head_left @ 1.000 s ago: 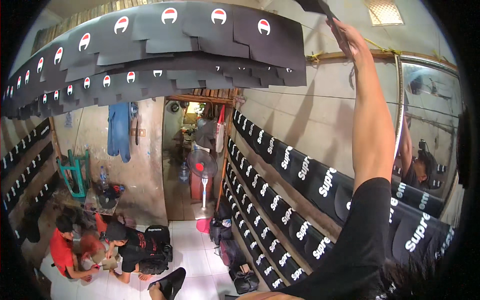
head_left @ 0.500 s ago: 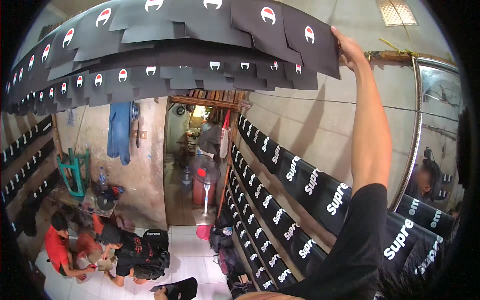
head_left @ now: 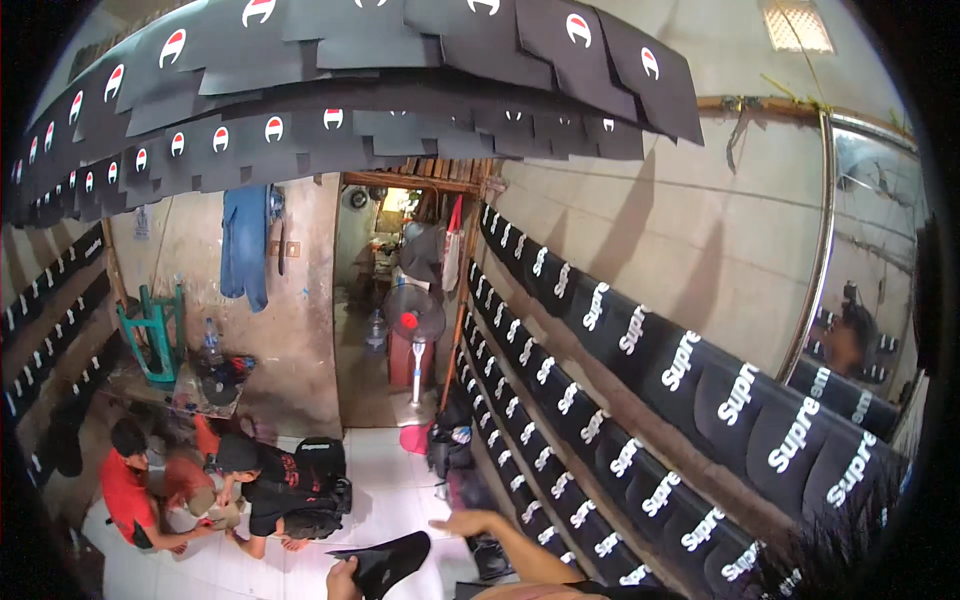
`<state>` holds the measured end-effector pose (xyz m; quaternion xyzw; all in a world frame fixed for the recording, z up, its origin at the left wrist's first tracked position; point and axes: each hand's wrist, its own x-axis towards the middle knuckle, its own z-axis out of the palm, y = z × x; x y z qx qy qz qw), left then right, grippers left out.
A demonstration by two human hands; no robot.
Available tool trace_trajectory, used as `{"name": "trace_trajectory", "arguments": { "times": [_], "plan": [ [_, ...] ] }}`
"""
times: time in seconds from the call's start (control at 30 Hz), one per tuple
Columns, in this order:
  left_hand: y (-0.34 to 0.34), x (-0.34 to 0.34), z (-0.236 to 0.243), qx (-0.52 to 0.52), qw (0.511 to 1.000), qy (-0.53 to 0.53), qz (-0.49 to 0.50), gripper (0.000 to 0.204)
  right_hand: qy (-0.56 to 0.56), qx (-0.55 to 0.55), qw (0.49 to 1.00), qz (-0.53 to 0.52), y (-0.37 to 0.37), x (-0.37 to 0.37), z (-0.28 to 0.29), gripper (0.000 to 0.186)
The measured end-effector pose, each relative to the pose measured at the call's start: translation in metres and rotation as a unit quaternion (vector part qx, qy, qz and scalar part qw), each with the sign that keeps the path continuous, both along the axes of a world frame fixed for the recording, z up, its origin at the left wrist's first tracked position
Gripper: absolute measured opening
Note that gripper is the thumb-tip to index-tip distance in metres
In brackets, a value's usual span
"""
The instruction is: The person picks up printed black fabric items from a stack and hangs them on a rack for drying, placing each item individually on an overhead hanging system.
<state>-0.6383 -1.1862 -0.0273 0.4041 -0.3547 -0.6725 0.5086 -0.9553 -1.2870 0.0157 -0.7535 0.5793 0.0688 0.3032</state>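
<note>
My left hand (head_left: 342,578) grips a black flat piece (head_left: 393,561) with a curved edge at the bottom centre. Just right of it, my right hand (head_left: 455,523) is open, fingers extended, touching nothing visible. Overhead, overlapping dark panels with red-and-white emblems (head_left: 642,75) hang in rows, the rightmost ending near the top right.
Two other people (head_left: 128,492) (head_left: 292,497) crouch low at left. Long rows of black printed pieces (head_left: 680,418) line the right wall, beside a mirror (head_left: 862,260). A standing fan (head_left: 413,322) is in the doorway, bags (head_left: 450,450) below it. A green stool (head_left: 150,330) rests on a table.
My right hand placed a dark panel at the right end of the overhead row, released it and came down beside my left hand, which still holds its black piece.
</note>
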Motion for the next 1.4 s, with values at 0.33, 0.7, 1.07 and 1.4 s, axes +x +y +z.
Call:
{"name": "trace_trajectory", "arguments": {
  "times": [0.33, 0.7, 1.07, 1.4],
  "plan": [
    [0.036, 0.048, 0.0, 0.05, 0.99, 0.11, -0.066, 0.035, -0.575, 0.066, 0.799, -0.161, 0.094, 0.081, 0.071, 0.022],
    [-0.003, -0.027, 0.006, -0.004, 0.991, 0.034, -0.128, 0.041, -0.227, -0.523, 0.817, 0.083, 0.18, -0.051, 0.492, 0.022],
    [-0.059, -0.085, -0.046, 0.017, 0.979, 0.081, -0.184, 0.042, 0.377, -0.852, 0.355, 0.08, 0.205, -0.165, 0.754, 0.022],
    [-0.031, -0.124, -0.01, 0.006, 0.995, 0.037, -0.089, 0.043, -0.538, -0.589, 0.591, -0.122, 0.094, -0.25, 0.791, 0.032]
  ]
}}
